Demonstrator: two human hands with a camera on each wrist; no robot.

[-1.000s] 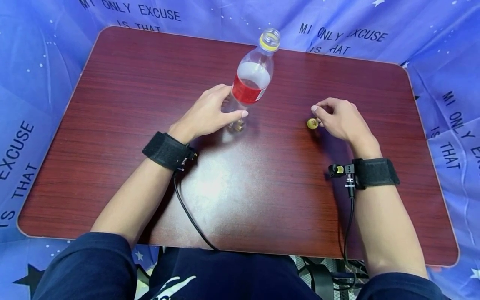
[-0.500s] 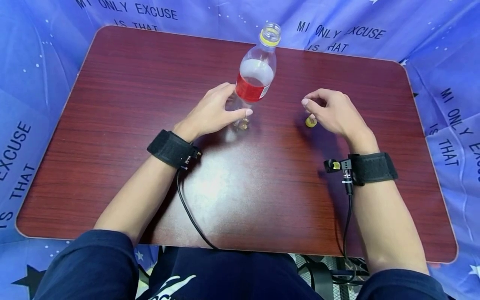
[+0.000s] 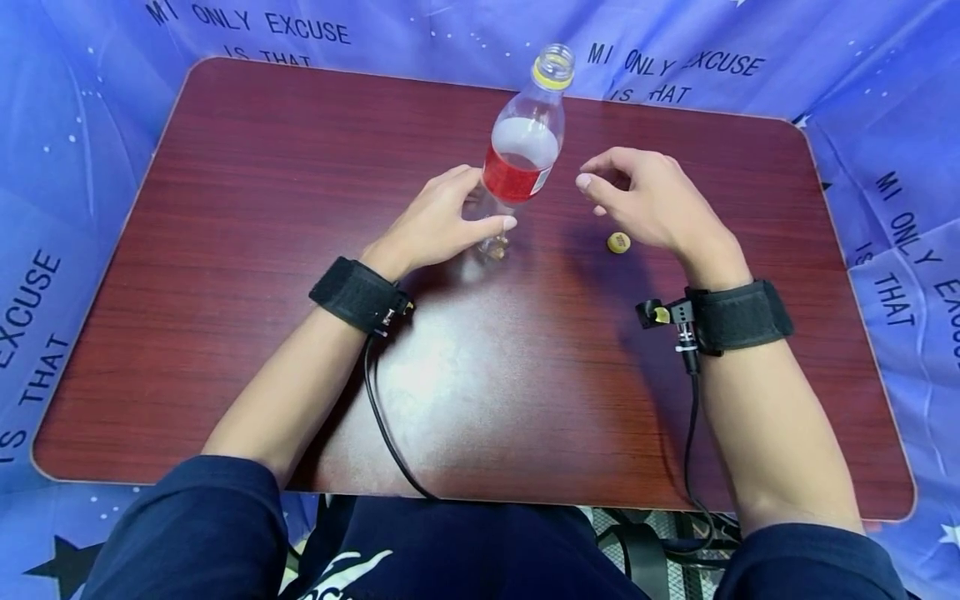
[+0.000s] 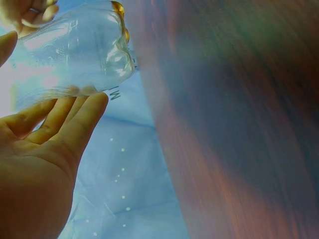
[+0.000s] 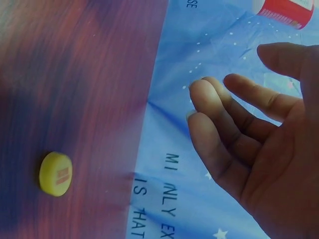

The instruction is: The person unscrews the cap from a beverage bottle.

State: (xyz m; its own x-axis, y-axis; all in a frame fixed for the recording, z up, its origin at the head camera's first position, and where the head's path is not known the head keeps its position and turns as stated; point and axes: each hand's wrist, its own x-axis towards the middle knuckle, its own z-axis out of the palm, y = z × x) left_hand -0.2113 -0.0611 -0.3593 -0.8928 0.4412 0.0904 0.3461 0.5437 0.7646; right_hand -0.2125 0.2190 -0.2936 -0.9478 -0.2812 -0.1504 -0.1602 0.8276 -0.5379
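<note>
A clear plastic bottle [image 3: 525,137] with a red and white label and a yellow neck ring has no cap on its mouth. My left hand [image 3: 431,221] holds its lower part, thumb on the near side and fingers on the far side. In the left wrist view those fingers [image 4: 75,117] lie along the bottle's clear base [image 4: 75,50]. A yellow bottle cap [image 3: 618,242] lies on the table; its printed top shows in the right wrist view. Above and beyond the cap, my right hand [image 3: 652,196] hovers with loosely bent fingers and nothing between them.
The reddish-brown wooden table [image 3: 300,183] has rounded corners. Blue curtain cloth [image 3: 420,37] with stars and lettering surrounds its back and sides. A black cable [image 3: 382,417] runs from the left wrist strap [image 3: 356,294] to the table's front edge; another hangs from the right strap.
My right hand has let go of the yellow cap, leaving it on the table, and moved up and left toward the bottle. The bottle and left hand have shifted slightly right.
</note>
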